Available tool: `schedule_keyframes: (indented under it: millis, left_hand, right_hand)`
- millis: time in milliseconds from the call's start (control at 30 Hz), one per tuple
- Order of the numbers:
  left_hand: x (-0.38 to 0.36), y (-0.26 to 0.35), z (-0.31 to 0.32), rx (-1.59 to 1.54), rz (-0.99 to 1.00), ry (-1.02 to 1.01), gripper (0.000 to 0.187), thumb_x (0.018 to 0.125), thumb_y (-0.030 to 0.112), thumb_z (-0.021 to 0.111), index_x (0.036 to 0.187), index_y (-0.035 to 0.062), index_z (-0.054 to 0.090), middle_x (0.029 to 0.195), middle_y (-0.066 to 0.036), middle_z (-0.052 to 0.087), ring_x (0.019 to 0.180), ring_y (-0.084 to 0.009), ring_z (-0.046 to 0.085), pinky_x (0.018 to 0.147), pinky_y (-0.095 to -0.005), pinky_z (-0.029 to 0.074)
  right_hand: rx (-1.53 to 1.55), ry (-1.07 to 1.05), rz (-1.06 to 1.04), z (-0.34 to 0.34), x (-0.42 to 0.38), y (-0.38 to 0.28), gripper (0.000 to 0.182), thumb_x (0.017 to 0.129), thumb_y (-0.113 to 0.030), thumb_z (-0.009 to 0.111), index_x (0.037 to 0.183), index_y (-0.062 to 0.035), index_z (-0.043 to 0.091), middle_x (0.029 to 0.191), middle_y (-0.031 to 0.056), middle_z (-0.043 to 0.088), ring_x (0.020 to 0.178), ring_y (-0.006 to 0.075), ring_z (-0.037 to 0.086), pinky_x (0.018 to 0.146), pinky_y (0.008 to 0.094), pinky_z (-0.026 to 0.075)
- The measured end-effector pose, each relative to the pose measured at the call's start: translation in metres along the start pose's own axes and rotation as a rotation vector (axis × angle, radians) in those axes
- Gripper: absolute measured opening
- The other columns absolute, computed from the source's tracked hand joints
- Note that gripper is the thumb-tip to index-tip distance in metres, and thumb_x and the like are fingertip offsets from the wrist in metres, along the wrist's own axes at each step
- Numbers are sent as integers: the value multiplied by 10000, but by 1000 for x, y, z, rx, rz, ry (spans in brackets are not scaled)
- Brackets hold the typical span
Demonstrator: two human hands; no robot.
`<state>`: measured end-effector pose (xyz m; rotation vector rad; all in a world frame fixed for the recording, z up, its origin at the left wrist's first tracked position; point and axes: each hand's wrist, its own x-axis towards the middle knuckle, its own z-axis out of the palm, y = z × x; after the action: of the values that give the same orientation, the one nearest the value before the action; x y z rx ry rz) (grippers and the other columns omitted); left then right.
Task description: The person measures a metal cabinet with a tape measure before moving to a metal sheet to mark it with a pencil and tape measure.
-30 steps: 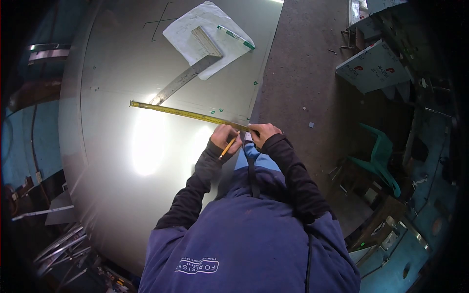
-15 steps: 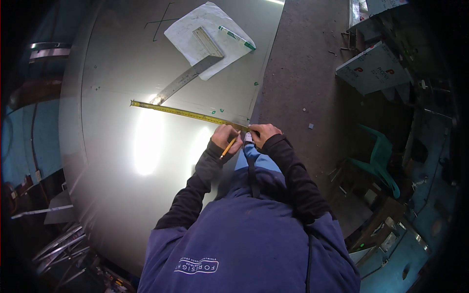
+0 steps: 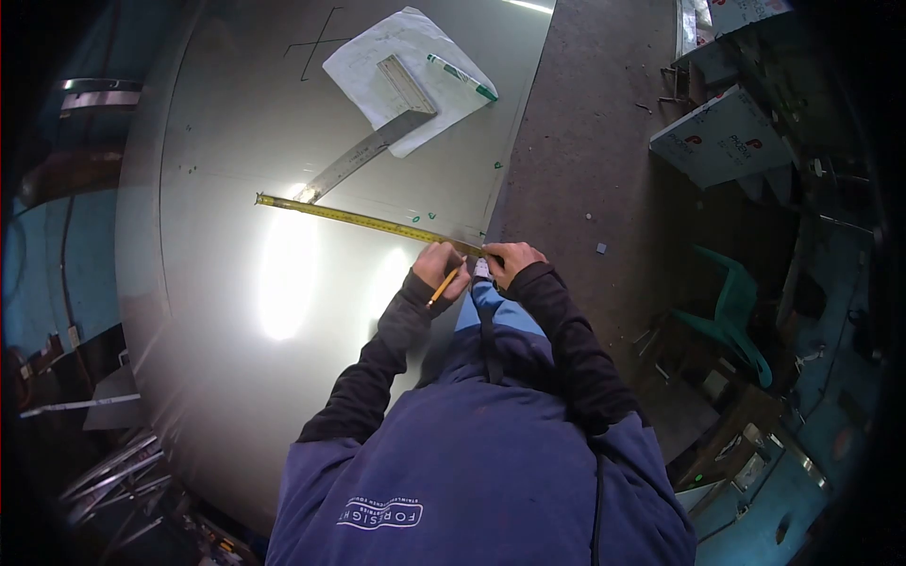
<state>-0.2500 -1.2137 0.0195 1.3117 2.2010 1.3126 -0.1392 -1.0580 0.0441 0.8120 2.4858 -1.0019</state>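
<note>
A yellow tape measure blade [image 3: 349,219] lies stretched across a large shiny metal sheet [image 3: 236,311], from its hooked end at the left to the sheet's right edge. My left hand [image 3: 436,264] holds a yellow pencil [image 3: 442,286] and rests on the blade near that edge. My right hand [image 3: 510,258] grips the tape measure case [image 3: 481,269] right at the sheet's edge. Both hands are almost touching.
A steel square [image 3: 363,151] lies on the sheet, partly on a white paper [image 3: 444,104] with a green-capped marker [image 3: 460,76]. Small green marks dot the sheet. Concrete floor [image 3: 585,141] runs to the right, with white boxes [image 3: 722,132] and a green chair [image 3: 731,307]. Metal strips [image 3: 113,472] lie lower left.
Both hands stay on the tape at the sheet's edge. The view has shifted slightly, so everything sits a little higher and to the right.
</note>
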Motion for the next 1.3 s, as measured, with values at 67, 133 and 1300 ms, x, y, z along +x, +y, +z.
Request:
schedule_keyframes:
  millis: [67,133,1300]
  left_hand:
    - [3,5,-7,21,-10,-99,153,721,97,672,734,40,530,660,-118,542,615,-276,580,579,-337,483]
    - [10,11,-16,40,-13,-199,142,731,87,666,738,40,532,660,-117,541,616,-273,580,580,-335,484]
    - [56,-106,-99,745,62,358,306,832,175,641,1137,154,643,1081,-151,601,997,-374,571,834,-445,461]
  right_hand:
    - [1,8,-4,-2,-1,-1,264,851,-274,543,1043,-182,699,909,141,690,864,332,664,818,442,524]
    - [0,16,-7,-1,0,1,262,850,-277,544,1038,-184,701,901,141,689,859,334,663,812,444,525]
    - [-20,44,-51,3,-1,-3,234,880,-295,556,1013,-140,671,896,120,690,834,326,664,754,435,536]
